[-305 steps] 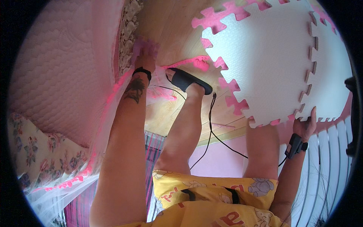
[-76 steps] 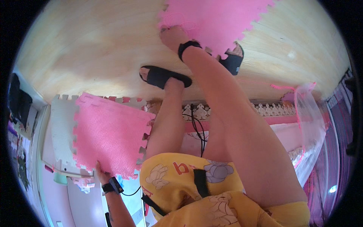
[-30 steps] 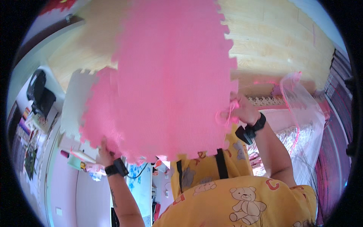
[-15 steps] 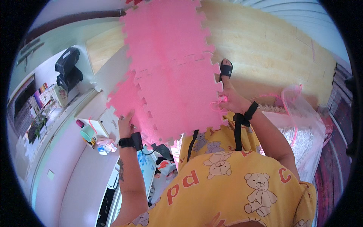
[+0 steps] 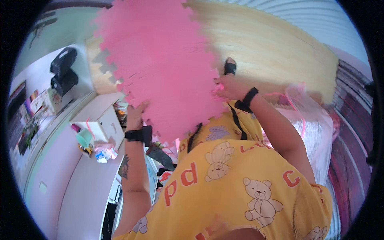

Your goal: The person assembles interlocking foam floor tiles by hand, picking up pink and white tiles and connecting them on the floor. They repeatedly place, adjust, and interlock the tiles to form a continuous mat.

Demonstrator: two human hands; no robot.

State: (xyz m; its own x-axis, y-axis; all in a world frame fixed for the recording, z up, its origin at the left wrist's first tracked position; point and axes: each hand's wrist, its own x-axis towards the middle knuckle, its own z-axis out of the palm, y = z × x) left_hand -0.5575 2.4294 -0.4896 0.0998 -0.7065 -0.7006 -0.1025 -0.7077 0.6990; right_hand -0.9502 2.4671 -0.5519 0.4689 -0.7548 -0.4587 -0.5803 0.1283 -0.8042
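Large pink foam puzzle mats (image 5: 168,80) with toothed edges, joined along a seam, are held up in front of me. My left hand (image 5: 138,113) grips their lower left edge, thumb on the pink face. At the right edge, my right hand (image 5: 230,87) closes around the teeth, with a small bright pink item (image 5: 220,87) at its fingers. Grey teeth (image 5: 105,62) show behind the left side, apparently from another layer. The far end of the mats runs out of view, and most of my fingers are hidden behind them.
A pale wood floor (image 5: 272,44) lies beyond, with my sandalled foot (image 5: 230,67) on it. To the right stands a bed (image 5: 288,120) with sheer pink netting. On the left are a white cabinet (image 5: 102,118), a long pale surface (image 5: 86,192) and a black chair (image 5: 64,72).
The mats and both hands have shifted left in view. The pink piece fanned out at the left is now mostly behind the front mats, and grey teeth have appeared there.
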